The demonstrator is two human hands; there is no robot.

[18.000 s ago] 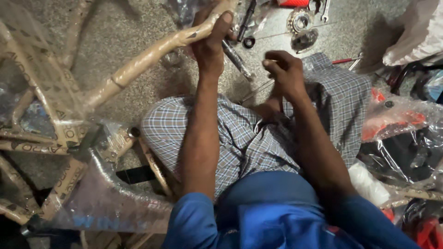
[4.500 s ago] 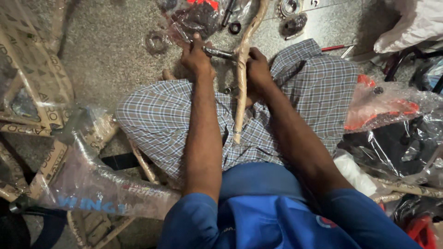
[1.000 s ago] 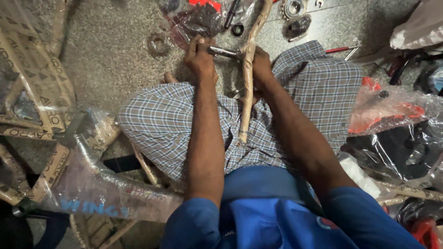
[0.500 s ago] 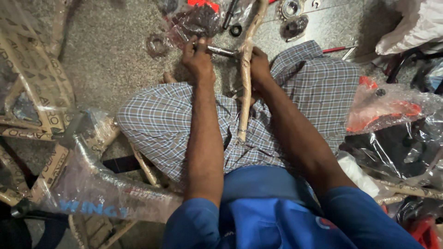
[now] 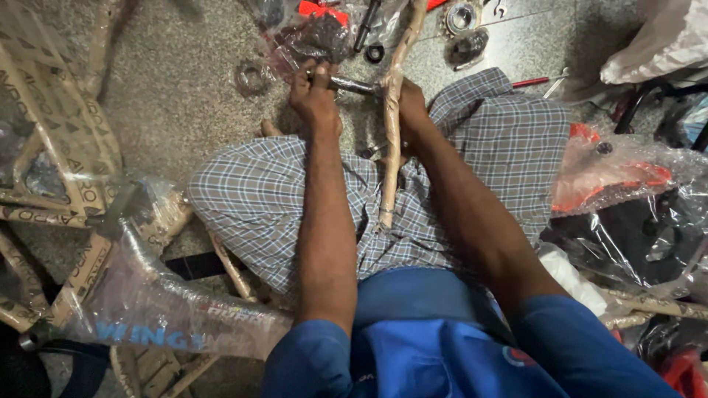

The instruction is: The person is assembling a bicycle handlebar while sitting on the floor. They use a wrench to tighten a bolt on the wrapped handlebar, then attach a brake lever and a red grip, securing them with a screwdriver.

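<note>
While the person sits on the stone floor with legs folded, both hands work at the top of a long bike part wrapped in brown paper. The wrapped part stands between the knees and leans away from the body. The left hand has its grip closed tight around a short metal rod. The rod lies sideways and meets the wrapped part near its top. The right hand has its grip pressed around the wrapped part, just below that spot, holding it steady.

The rod looks only partly in, and much of it shows on the left side, so the fitting seems not finished. The paper is still on the part. Small round metal pieces, a ring and a plastic bag of bits wait on the floor, not yet used. A bigger frame in clear plastic lies to the left, still wrapped too
</note>
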